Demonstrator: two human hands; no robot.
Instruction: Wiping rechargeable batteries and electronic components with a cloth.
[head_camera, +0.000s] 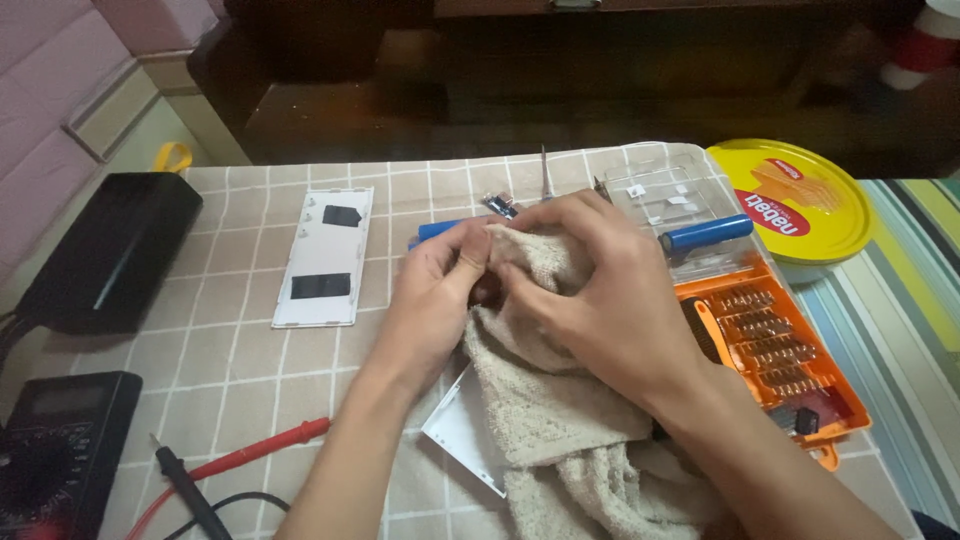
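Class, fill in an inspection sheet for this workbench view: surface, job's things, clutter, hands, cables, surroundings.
Surface: checked tablecloth.
Job's things: beige towel bunched between both hands; what it wraps is hidden.
Clutter: white panel, orange bit set, blue cylinders, yellow round lid, white tray under the towel.
Hands: left hand pinches the towel; right hand grips it from above.
Cables: red and black probe leads by a black multimeter.
Surroundings: black case, dark furniture behind.
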